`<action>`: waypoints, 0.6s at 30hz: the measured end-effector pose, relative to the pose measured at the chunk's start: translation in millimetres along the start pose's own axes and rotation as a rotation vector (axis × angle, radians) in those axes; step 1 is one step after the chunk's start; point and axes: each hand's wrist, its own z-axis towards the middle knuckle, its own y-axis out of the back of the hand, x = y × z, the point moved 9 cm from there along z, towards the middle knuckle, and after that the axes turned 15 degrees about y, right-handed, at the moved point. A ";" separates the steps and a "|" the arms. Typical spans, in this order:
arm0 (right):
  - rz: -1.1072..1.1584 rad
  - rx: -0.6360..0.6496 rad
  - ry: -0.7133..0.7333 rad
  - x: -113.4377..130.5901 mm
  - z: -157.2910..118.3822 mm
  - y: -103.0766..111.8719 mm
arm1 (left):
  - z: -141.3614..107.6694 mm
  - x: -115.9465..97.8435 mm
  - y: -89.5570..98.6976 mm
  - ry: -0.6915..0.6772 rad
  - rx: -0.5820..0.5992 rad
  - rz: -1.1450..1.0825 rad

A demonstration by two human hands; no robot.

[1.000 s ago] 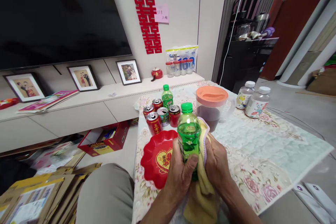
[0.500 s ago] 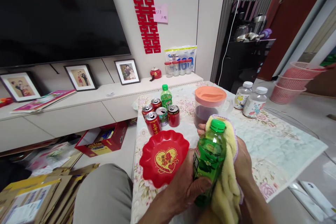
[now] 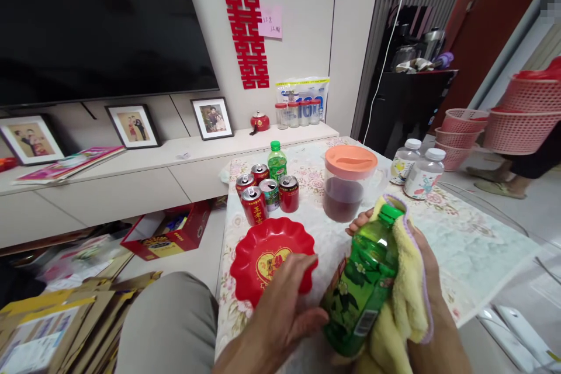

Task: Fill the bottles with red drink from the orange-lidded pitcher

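A green plastic drink bottle (image 3: 362,286) with a green cap leans to the right over the near side of the table. My right hand (image 3: 423,257) is wrapped round it from behind through a yellow towel (image 3: 405,280) with a purple edge; its fingertips show beside the bottle's neck. My left hand (image 3: 289,304) is off the bottle, thumb and fingers apart, over the near edge of a red scalloped plate (image 3: 245,257). Behind the plate stand several drink cans (image 3: 254,205) and a second green bottle (image 3: 277,162). A pitcher (image 3: 344,193) with an orange lid holds dark liquid.
Two white-capped bottles (image 3: 423,172) stand at the table's right side. Pink baskets (image 3: 464,123) are stacked beyond, and a person there carries more baskets (image 3: 526,105). Flattened cardboard (image 3: 65,327) and a red box (image 3: 169,234) lie on the floor at left.
My left hand has let go of the bottle and moved left. The bottle, in the towel, has shifted right and turned, tilting more. A person with baskets has come into view at right.
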 end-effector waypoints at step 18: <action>-0.064 -0.012 0.069 -1.7 1.9 1.1 | 0.3 35.1 -0.9 -0.118 -0.187 0.384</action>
